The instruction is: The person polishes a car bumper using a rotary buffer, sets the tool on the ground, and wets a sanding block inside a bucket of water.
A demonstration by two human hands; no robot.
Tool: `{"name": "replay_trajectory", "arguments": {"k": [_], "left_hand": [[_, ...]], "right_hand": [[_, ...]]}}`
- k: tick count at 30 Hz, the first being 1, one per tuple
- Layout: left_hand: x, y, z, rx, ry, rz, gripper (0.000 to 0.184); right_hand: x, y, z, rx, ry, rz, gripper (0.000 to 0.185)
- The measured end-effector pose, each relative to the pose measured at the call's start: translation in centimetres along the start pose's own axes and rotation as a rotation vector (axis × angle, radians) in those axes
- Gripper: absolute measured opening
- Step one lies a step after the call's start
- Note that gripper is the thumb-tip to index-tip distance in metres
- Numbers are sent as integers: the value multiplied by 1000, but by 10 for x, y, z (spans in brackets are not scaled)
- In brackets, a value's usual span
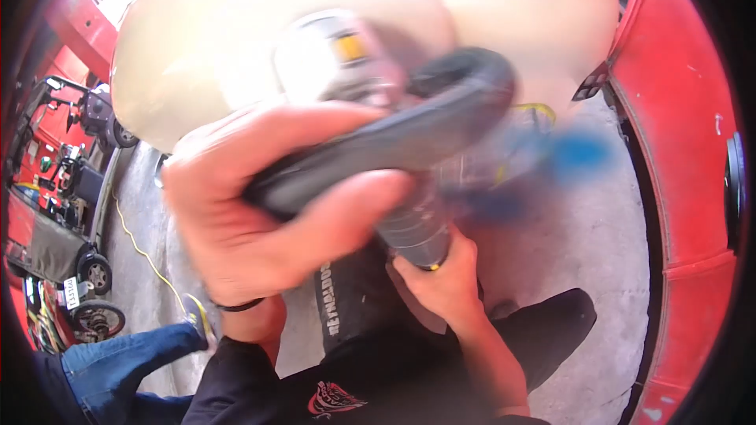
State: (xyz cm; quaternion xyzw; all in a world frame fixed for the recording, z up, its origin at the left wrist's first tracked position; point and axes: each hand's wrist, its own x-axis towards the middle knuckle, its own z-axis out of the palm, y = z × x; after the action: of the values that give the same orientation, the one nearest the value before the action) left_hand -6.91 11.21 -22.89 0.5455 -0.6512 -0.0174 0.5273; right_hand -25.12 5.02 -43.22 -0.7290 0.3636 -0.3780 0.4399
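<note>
My left hand [260, 197], with a black band at the wrist, is wrapped around the black loop handle [394, 145] of a power tool that looks like a polisher. Its pale head [335, 55] with a yellow label is blurred and sits against a large glossy cream panel [181, 55]. Lower down, the fingers of my right hand [445, 279] close around the tool's dark grey body [417, 236]. The tool's working face is hidden. Right of the handle, a blue shape [583, 149] is too smeared to name.
Red walls [685, 149] stand at the right and left. On the left are a motorcycle [90, 319], a small wheeled vehicle [94, 267] and a yellow cord [134, 240] along the concrete floor [583, 252]. A person's jeans-clad leg [126, 362] reaches in at lower left.
</note>
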Motion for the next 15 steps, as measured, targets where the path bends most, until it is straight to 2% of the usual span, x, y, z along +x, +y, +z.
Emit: {"name": "replay_trajectory", "arguments": {"k": [2,3,5,6,7,8,9,10,12,15], "left_hand": [[18,3,40,-97,-107,27,41],[31,4,59,-75,-152,132,38],[51,3,101,-93,-222,248,25],[57,2,123,-135,-243,267,17],[57,0,146,-28,-230,374,16],[56,-3,163,87,-212,473,15],[56,-4,167,94,-306,477,20],[52,-4,170,93,-402,476,26],[27,-4,188,15,-462,320,25],[-15,-18,221,-34,-355,226,27]], "right_hand": [[-1,31,-9,247,123,62,62],[-5,58,-12,241,126,55,62],[-14,121,-27,-23,408,-17,65],[-12,143,-46,63,344,-6,68],[-9,163,-68,145,275,8,71],[-11,187,-87,-60,394,-49,70],[-15,204,-103,-265,507,-117,69],[-17,202,-118,-331,528,-131,69],[-21,193,-149,-340,467,-124,69],[-26,166,-192,-392,398,-129,68]]}}
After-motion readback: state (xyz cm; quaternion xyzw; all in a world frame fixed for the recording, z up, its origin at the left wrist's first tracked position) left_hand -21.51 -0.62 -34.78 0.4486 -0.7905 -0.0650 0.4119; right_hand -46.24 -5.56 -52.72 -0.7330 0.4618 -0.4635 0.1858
